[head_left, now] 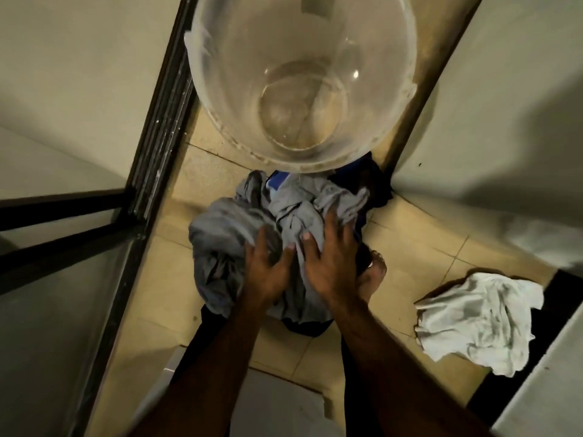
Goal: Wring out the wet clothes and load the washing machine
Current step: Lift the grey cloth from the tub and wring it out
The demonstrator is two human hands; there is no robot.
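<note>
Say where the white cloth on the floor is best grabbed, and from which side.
Probably from above, pinching the raised folds near the middle of the white cloth: it lies crumpled and low on the tiles, its edges flat, so those ridges give the best purchase.

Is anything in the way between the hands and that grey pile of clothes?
No. Both the left hand and the right hand already touch the clothes; the bucket stands beyond the pile.

narrow tiled floor (419, 247) strip, dark door frame (157, 143) left, wall (492, 121) right, clear bucket (296, 86) blocking ahead
</note>
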